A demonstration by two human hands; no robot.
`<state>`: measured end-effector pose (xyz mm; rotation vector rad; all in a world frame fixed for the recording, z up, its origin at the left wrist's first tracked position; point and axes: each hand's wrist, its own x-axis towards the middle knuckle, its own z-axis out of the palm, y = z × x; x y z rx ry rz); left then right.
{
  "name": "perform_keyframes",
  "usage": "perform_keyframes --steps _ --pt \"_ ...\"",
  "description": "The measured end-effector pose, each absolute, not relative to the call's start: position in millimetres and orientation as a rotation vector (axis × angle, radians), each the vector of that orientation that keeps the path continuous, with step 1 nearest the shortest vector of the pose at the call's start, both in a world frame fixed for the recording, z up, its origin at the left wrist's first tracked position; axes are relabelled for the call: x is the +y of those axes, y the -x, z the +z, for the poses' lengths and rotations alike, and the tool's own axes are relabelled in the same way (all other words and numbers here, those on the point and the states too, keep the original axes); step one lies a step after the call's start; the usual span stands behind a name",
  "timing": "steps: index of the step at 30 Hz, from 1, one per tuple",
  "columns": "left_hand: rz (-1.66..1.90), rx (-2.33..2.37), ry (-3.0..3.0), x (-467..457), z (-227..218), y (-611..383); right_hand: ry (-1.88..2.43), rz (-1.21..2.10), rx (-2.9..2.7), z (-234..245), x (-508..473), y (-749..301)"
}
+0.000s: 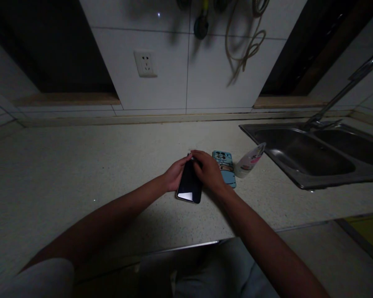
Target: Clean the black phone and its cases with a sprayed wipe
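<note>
A phone (189, 188) is held over the counter (81, 174) between both hands, its long axis running from the near edge toward the wall; the left hand (174, 176) is closed on its left edge; the right hand (209, 171) is curled over its far right corner; a case (226, 167) lies just beside the right hand; the phone's far end is hidden by fingers; something pale at the fingertips cannot be made out.
</note>
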<state>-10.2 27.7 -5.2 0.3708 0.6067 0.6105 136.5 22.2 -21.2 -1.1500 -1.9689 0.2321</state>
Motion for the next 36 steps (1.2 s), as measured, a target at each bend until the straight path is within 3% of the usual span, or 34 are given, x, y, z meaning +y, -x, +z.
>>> perform_keyframes --steps 36 --pt "0.583 0.63 -0.416 29.8 -7.0 10.9 1.136 0.297 -1.957 -21.0 23.1 -139.4"
